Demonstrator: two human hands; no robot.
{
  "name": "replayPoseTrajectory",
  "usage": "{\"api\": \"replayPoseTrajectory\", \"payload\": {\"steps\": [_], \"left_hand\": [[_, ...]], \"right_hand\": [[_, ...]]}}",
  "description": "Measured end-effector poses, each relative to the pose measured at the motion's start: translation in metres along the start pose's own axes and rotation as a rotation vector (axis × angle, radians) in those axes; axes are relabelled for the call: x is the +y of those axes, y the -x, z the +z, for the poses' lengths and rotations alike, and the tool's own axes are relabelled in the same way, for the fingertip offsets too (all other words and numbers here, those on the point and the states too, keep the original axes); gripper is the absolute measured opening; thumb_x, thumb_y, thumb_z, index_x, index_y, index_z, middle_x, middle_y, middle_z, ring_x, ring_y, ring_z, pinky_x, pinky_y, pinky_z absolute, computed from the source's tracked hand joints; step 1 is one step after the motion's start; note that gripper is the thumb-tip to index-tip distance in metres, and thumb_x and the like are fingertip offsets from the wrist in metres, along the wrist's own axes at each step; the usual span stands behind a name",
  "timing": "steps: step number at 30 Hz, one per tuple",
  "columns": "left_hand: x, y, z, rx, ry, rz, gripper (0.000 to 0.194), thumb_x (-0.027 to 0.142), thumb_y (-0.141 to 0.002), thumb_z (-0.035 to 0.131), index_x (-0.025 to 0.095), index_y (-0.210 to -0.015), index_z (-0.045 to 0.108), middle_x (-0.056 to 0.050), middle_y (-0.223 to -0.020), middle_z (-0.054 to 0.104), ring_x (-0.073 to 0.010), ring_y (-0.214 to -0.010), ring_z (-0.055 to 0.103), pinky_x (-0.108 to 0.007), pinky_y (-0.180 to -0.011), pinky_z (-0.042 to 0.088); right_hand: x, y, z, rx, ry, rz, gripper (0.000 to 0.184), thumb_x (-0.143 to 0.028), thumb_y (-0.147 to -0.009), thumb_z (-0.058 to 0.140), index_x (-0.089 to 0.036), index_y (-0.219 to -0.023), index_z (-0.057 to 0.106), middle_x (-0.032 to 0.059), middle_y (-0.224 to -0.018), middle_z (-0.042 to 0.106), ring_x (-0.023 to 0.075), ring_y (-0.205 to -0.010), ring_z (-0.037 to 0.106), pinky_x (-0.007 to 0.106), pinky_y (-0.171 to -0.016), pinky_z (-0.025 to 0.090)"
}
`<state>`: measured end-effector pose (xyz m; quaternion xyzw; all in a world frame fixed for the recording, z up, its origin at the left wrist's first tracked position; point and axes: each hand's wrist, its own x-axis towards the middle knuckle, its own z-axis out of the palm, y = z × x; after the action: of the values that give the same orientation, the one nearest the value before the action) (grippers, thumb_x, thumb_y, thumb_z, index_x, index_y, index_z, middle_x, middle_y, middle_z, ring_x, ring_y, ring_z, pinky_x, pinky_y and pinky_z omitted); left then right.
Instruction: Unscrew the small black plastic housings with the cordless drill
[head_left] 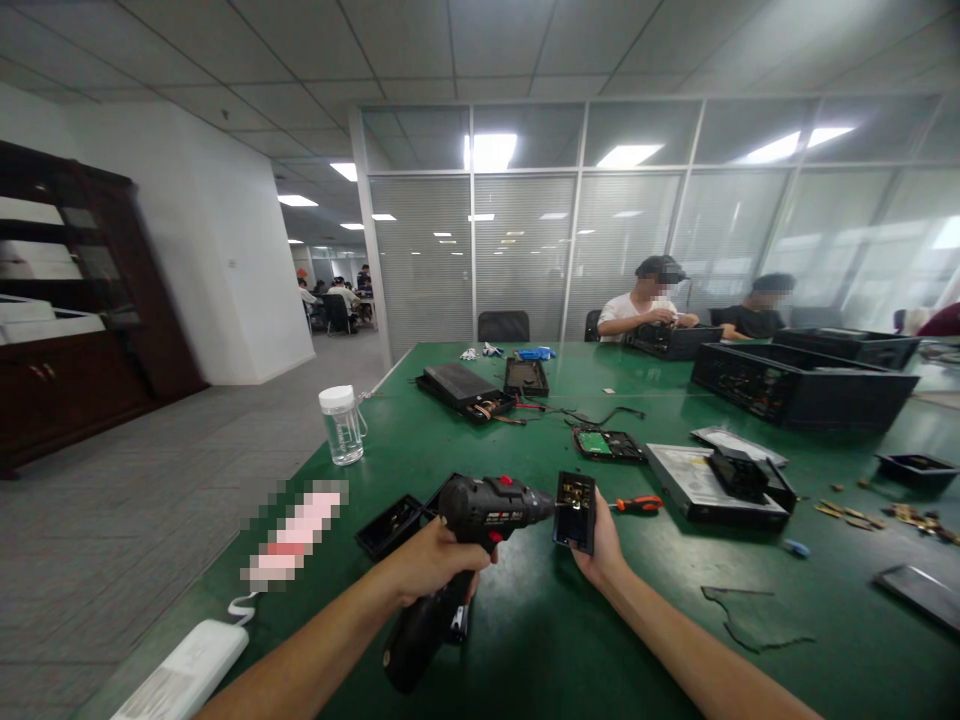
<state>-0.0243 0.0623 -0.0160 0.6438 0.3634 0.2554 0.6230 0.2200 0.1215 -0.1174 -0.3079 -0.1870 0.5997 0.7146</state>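
Note:
My left hand [442, 562] is wrapped round the grip of a black cordless drill [487, 503] with red buttons. Its chuck points right, and the bit's tip is at a small black open housing [576, 538] with metal parts inside. That housing is held upright by my right hand [602, 540], thumb and fingers along its side and bottom edge. Whether the bit touches a screw is too small to tell. Behind my right hand lies an orange and black screwdriver [637, 505]. A black open case [390, 525] sits behind the drill, partly hidden by it.
A clear bottle [343, 430] and a white power strip [184, 670] are on the left of the green table [540, 640]. A silver drive [712, 490], a green circuit board part [607, 443] and large black cases [802, 385] lie to the right. Two people [649, 305] sit across.

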Motion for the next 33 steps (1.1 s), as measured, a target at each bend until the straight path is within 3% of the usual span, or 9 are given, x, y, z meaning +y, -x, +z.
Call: {"api": "replayPoseTrajectory", "payload": {"steps": [22,33], "left_hand": [[0.0028,0.0015,0.0014,0.014,0.005,-0.004,0.015,0.018,-0.063,0.048,0.012,-0.075,0.056,0.001,-0.048,0.051,-0.0107,-0.044,0.046,-0.024,-0.048,0.037],[-0.001,-0.0005,0.0001,0.013,0.008,-0.003,0.018,0.019,-0.063,0.049,0.012,-0.078,0.057,0.001,-0.049,0.051,-0.0104,-0.045,0.047,-0.024,-0.048,0.038]], "right_hand": [[-0.0006,-0.0003,0.0006,-0.012,-0.008,0.013,0.029,-0.045,-0.073,0.053,-0.019,-0.082,0.061,0.0005,-0.07,0.065,0.0149,-0.059,0.059,0.026,-0.05,0.046],[0.0003,-0.0008,-0.0015,-0.01,0.029,0.019,0.033,-0.05,-0.071,0.053,-0.019,-0.078,0.059,-0.0006,-0.062,0.062,0.0143,-0.048,0.055,0.025,-0.037,0.039]]}}
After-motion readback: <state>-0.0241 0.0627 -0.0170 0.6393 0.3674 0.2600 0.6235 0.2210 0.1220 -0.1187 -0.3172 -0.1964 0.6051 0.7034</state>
